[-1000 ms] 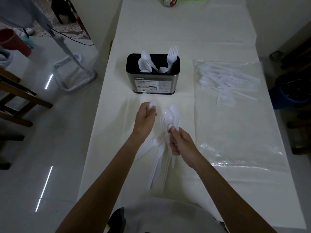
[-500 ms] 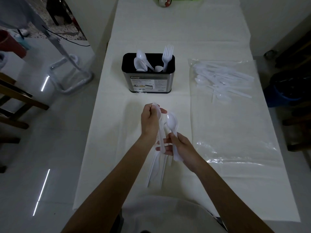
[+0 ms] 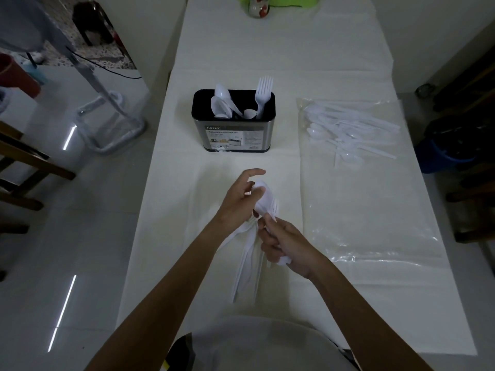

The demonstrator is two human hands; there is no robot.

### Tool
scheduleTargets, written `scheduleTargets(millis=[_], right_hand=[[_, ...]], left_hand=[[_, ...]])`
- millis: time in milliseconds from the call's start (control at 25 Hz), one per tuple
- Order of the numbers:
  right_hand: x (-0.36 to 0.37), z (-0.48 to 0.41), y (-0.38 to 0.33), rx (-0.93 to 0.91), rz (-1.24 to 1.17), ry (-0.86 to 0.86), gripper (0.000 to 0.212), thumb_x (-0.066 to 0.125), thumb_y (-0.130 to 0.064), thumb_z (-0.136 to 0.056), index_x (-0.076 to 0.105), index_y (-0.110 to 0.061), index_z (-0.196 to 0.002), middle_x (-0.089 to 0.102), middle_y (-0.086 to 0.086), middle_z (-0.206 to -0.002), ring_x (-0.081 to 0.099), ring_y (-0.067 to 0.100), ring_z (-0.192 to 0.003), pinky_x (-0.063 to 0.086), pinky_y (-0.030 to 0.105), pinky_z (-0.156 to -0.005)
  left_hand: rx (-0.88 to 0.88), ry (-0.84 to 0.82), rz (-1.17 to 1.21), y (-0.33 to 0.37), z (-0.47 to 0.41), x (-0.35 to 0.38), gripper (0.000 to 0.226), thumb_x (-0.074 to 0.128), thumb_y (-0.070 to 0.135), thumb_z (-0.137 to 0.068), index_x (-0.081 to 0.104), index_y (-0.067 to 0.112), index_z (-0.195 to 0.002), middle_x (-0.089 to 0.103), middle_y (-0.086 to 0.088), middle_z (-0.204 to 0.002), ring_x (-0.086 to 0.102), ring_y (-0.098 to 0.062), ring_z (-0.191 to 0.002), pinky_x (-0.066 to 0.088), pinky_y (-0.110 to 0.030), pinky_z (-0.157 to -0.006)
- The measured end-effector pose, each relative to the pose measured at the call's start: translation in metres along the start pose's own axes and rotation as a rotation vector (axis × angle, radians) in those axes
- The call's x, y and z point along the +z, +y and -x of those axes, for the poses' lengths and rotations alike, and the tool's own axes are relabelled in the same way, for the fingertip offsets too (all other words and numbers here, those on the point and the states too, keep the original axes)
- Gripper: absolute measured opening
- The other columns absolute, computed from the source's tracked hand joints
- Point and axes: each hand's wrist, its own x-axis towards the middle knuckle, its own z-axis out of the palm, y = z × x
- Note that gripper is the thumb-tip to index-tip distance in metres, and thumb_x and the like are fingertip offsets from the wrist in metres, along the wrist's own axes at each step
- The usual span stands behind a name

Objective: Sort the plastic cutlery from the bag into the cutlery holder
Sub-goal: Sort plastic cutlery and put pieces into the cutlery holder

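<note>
1. The right hand (image 3: 284, 245) is curled round a bundle (image 3: 247, 266) of white plastic cutlery, gripping it near the heads. The handles hang down toward the person, above the table (image 3: 241, 57).
2. The left hand (image 3: 237, 204) meets the bundle's top from the left. Its thumb and lower fingers pinch at a spoon (image 3: 261, 196) there, and the index finger is lifted straight. Fork tines show just right of the spoon bowl.
3. Both hands are over the middle of the table, touching each other at the bundle.
4. The holder (image 3: 233, 135), black inside with a steel wall and a label, stands upright beyond the hands. Spoons (image 3: 221, 103) lean at its left end, a fork (image 3: 263, 93) stands at its right end, and one spoon bowl sits between them.
5. The clear bag (image 3: 369, 199) lies flat on the right of the table. The loose cutlery (image 3: 348, 129) inside it is heaped at its far end, level with the holder.
6. A jar (image 3: 257, 8) stands at the table's far end.
7. On the floor, a white stand (image 3: 107, 129) and a wooden chair (image 3: 26, 162) are to the left, and a blue bucket (image 3: 444, 159) is to the right.
</note>
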Motion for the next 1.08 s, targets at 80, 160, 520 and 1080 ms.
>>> scheduleTargets(millis=[80,160,520,1080], right_hand=[[0.001,0.001,-0.003,-0.020,0.053,0.008,0.034,0.043,-0.047,-0.092,0.046,-0.015,-0.081,0.032,-0.003,-0.056,0.025,0.007,-0.039,0.023,0.018,-0.038],[0.000,0.002,-0.004,-0.086,0.147,0.066,0.030,0.046,-0.044,-0.093,0.049,-0.014,-0.092,0.044,0.004,-0.063,0.037,0.012,-0.042,0.031,0.021,-0.041],[-0.009,-0.028,-0.057,0.001,0.617,-0.045,0.038,0.055,-0.030,-0.093,0.061,0.004,-0.108,0.065,0.015,-0.091,0.058,0.012,-0.079,0.043,0.020,-0.072],[-0.001,-0.097,-0.203,-0.545,0.535,0.390,0.026,0.062,-0.020,-0.090,0.065,0.005,-0.087,0.060,0.003,-0.058,0.054,0.011,-0.049,0.048,0.024,-0.053]], left_hand=[[0.058,-0.084,0.008,0.001,0.001,0.001,0.021,0.044,0.013,-0.098,0.056,0.013,-0.114,0.053,0.010,-0.078,0.051,-0.006,-0.061,0.036,-0.007,-0.045],[0.113,-0.051,0.023,0.001,0.000,0.001,0.014,0.049,0.013,-0.096,0.060,0.007,-0.102,0.056,0.011,-0.080,0.055,0.000,-0.059,0.037,-0.005,-0.047],[0.225,0.031,0.008,0.026,-0.018,-0.024,0.016,0.075,0.003,-0.074,0.068,0.012,-0.085,0.067,0.010,-0.070,0.060,-0.001,-0.058,0.046,-0.012,-0.049],[0.135,0.609,0.221,0.048,-0.117,-0.114,0.032,0.040,0.028,-0.099,0.054,0.012,-0.123,0.056,0.006,-0.118,0.051,-0.015,-0.116,0.040,-0.029,-0.100]])
